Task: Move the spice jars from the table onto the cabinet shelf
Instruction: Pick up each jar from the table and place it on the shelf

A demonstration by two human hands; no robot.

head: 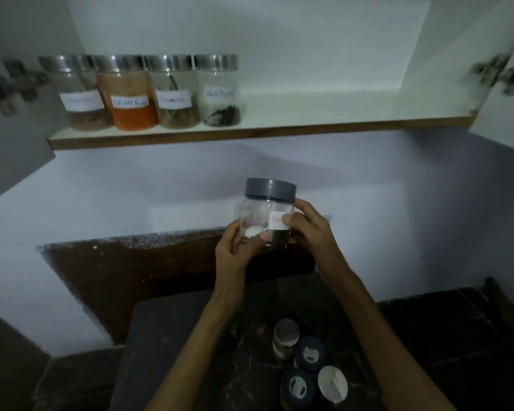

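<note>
Worktop (172, 351): four jars left near me, two w/ dark lids (310, 353), two w/ silver lids (286, 332); I read no writing on them.
Held jar (266, 213): mid-air btwn worktop & shelf, grey lid, label half covered, only "Sa.." shows.
Grip: my left hand (235, 247) curls round its base, right hand (309, 229) pinches the label side.
Risk: I'd say smooth plastic could slip on the lift; dim light, could clip the shelf edge.
Shelf (250, 133): four silver-lid jars (166, 90) in a row at left; crowding in could knock one off. Labels: "Red chilli Powder", "Black Pepper"; other two too blurred.
</note>
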